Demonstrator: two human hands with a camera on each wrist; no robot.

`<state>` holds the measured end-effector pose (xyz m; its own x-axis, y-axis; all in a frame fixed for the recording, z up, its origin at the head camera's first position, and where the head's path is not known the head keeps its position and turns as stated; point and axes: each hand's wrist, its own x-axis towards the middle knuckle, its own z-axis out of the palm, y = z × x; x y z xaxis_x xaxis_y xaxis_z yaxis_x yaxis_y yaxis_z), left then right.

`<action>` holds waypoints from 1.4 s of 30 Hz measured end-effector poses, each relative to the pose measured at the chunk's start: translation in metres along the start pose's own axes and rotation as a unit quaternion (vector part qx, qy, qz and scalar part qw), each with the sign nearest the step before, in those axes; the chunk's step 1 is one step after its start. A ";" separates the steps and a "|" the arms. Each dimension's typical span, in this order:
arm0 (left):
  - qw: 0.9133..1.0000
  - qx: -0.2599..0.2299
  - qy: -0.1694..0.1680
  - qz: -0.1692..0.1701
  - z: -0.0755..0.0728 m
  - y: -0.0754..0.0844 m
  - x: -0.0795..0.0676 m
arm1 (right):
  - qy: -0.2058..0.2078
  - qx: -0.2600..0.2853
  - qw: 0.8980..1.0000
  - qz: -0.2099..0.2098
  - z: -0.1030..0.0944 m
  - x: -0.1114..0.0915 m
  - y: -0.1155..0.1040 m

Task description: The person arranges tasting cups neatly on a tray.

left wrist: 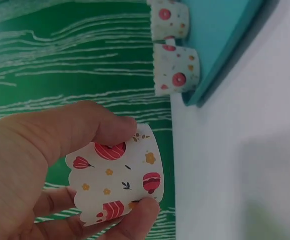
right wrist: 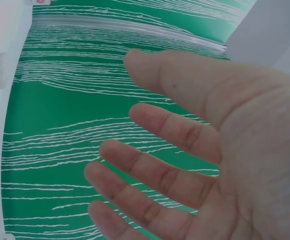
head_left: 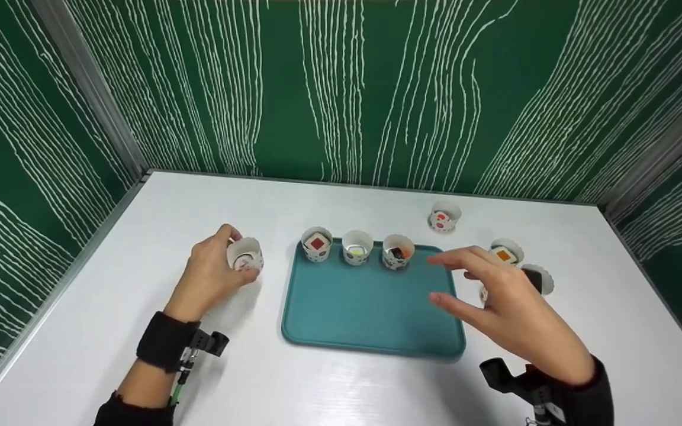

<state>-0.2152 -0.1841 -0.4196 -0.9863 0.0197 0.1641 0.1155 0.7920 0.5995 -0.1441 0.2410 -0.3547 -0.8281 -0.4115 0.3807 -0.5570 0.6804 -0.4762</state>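
My left hand [head_left: 211,269] grips a paper baking cup [left wrist: 120,175] between thumb and fingers, left of the tray. The cup is white with red and gold printed motifs; something pale and red shows inside it in the head view. Along the back of the teal tray [head_left: 370,313] stand three similar cups: one with a red-and-white square piece [head_left: 317,241], one with a yellow-green piece [head_left: 356,251], one with dark and orange contents [head_left: 398,253]. My right hand [head_left: 507,302] hovers over the tray's right edge, fingers apart and holding nothing.
A cup with red contents [head_left: 443,218] stands behind the tray on the white table [head_left: 341,387]. Right of the tray are a cup with an orange square [head_left: 504,254] and a cup with a dark piece [head_left: 539,279], partly behind my right hand. Green walls [head_left: 282,89] with white lines enclose the table.
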 end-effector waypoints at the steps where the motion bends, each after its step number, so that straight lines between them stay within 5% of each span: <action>1: 1.000 -0.002 0.002 0.008 0.001 0.004 0.000 | -0.002 0.000 1.000 0.003 0.000 0.000 0.000; 17: 0.993 -0.043 0.008 0.107 0.016 0.074 -0.013 | -0.006 -0.001 0.999 0.036 0.002 0.002 0.008; 31: 0.976 -0.130 -0.029 0.171 0.038 0.104 -0.015 | -0.011 -0.009 0.999 0.041 0.007 0.007 0.014; 42: 0.963 -0.133 -0.061 0.226 0.062 0.127 -0.021 | -0.022 0.010 0.997 0.067 0.010 0.006 0.014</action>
<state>-0.1873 -0.0458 -0.3959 -0.8329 0.4098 0.3720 0.5463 0.5012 0.6711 -0.1574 0.2423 -0.3669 -0.8971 -0.3434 0.2780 -0.4415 0.7196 -0.5360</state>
